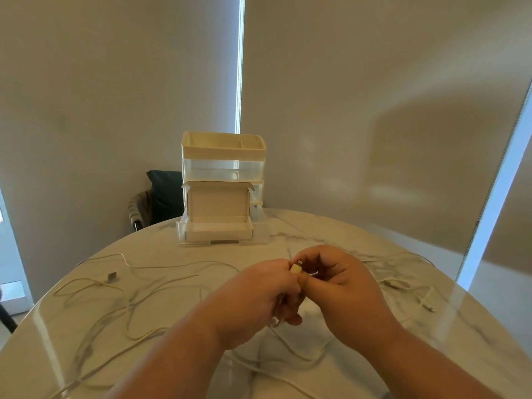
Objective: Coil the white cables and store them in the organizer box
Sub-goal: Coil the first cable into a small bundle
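left hand point(259, 295) gripped a cable point(288, 341); right hand point(342, 286) pinched its plug point(296, 267). other cables point(161, 267) lay loose on the table point(460, 326), the box point(223, 156) behind them at the far edge.

two hands point(259, 300) point(345, 286), one organizer box point(223, 194), several cables point(155, 266)

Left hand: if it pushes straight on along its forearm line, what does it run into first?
The right hand. The left hand points forward and to the right, and both meet around the cable plug they pinch, so no free travel shows. The organizer box stands farther back, seemingly left of that line.
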Available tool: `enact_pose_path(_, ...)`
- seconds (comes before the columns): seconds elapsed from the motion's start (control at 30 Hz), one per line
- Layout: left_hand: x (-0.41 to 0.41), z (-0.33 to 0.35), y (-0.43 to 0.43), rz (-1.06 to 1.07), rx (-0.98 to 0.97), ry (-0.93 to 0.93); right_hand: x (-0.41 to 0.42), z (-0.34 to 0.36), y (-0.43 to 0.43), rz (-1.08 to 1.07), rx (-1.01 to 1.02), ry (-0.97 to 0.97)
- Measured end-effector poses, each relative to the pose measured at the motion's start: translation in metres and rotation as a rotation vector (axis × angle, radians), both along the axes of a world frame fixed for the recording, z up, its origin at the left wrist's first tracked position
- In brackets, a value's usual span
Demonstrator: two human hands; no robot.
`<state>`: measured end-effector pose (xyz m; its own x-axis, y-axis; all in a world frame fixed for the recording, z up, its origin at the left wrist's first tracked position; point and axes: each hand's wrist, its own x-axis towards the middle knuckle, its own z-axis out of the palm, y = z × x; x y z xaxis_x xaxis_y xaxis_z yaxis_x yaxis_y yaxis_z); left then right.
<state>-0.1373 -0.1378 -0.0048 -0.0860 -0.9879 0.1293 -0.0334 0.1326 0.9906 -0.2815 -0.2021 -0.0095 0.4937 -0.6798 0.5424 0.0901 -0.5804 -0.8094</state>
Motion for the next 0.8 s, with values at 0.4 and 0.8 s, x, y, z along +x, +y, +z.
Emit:
enact_pose_path(0.4, -0.006, 0.003, -0.001, -0.02, 0.028, 0.371, 0.0, 0.002, -0.008, 0.203, 0.351, -0.19)
enact_pose_path(0.8, -0.007, 0.001, -0.001, 0.005, 0.108, 0.224, -0.014, 0.008, -0.021, 0.363, 0.544, 0.097)
